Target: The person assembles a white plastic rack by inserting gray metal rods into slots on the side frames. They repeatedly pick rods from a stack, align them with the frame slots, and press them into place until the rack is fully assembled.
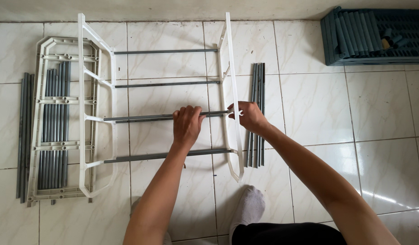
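Left hand [187,123] clamped around smooth grey round metal rod [146,118], right hand [249,115] gripping glossy white moulded plastic side frame [233,90], polished marbled floor tiles [318,104]

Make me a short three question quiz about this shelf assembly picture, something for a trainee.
1. True or false: the left hand grips a grey rod.
2. What does the right hand touch? A) blue rack B) right white frame C) sock
3. How many levels of rods join the two upright white frames?

Key: 1 true. 2 B, the right white frame. 3 four.
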